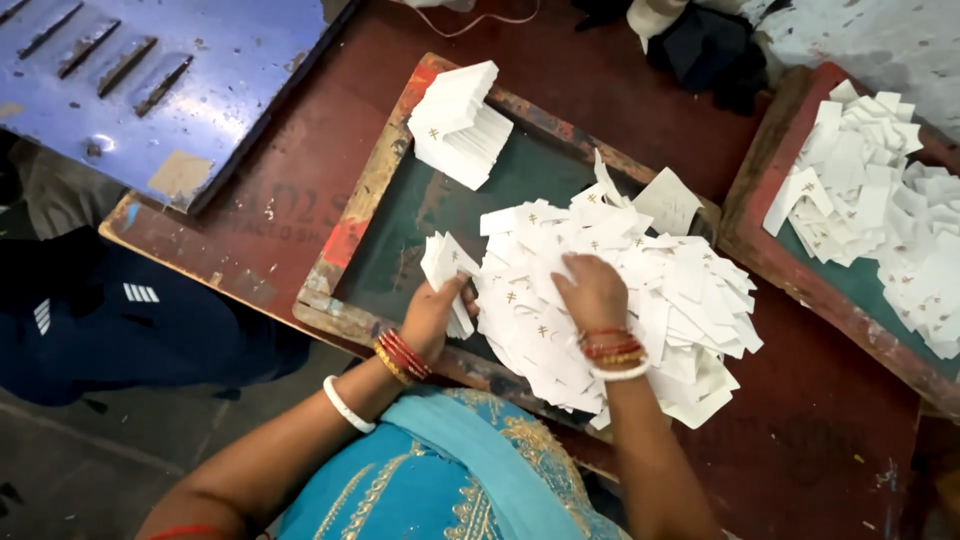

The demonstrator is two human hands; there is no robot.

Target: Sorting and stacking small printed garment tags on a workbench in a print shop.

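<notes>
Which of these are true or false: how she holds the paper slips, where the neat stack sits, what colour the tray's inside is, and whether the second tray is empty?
1. The left hand holds a small bunch of white slips. True.
2. The right hand is lifted clear of the paper. False: it rests on the loose pile of slips.
3. A neat stack of slips sits at the far corner of the wooden tray. True.
4. The tray's inside is bright yellow. False: it is dark green.
5. The second tray is empty. False: it holds white slips too.
</notes>
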